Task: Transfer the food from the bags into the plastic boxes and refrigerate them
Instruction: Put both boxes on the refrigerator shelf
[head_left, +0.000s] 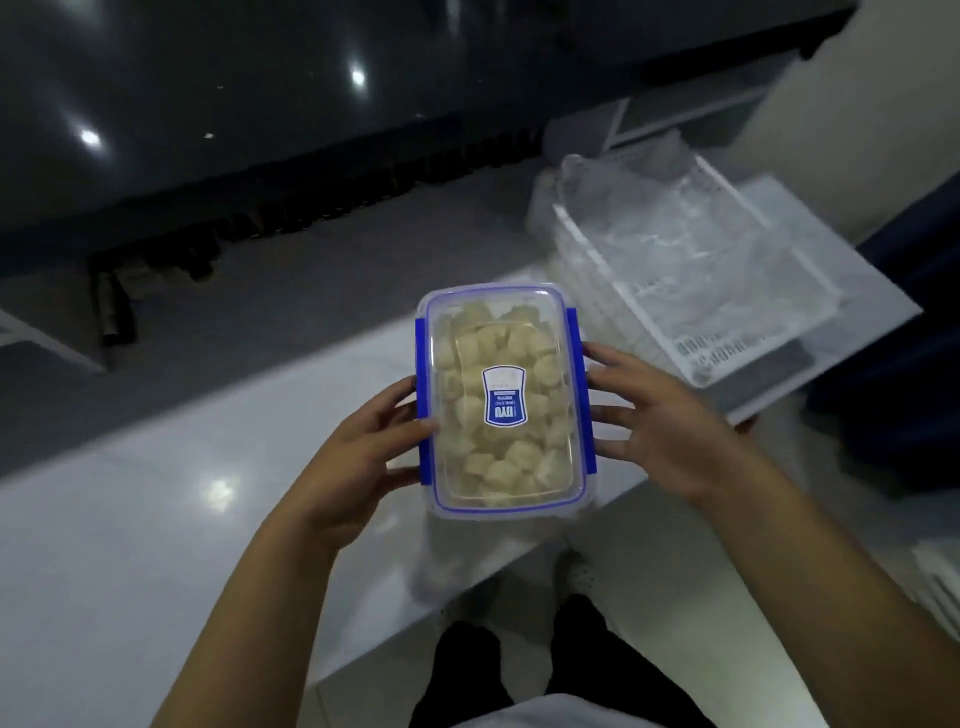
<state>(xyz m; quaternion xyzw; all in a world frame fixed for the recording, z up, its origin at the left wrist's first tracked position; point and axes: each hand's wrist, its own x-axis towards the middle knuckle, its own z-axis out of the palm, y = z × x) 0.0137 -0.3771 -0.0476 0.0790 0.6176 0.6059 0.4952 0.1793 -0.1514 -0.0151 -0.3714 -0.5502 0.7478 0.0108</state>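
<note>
A clear plastic box with a blue-edged lid and blue side clips is held in the air in the middle of the head view. Pale dumpling-like food pieces fill it, and a blue label sits on the closed lid. My left hand grips the box's left side, thumb on the lid edge by the clip. Against the right clip, my right hand holds with fingers spread. Crumpled clear plastic bags lie in a white wire tray at the upper right.
The white wire tray rests on a grey surface at the right. Below is a glossy white floor beside a grey strip. A dark glossy cabinet front spans the top. My dark trousers and white shoes show at the bottom.
</note>
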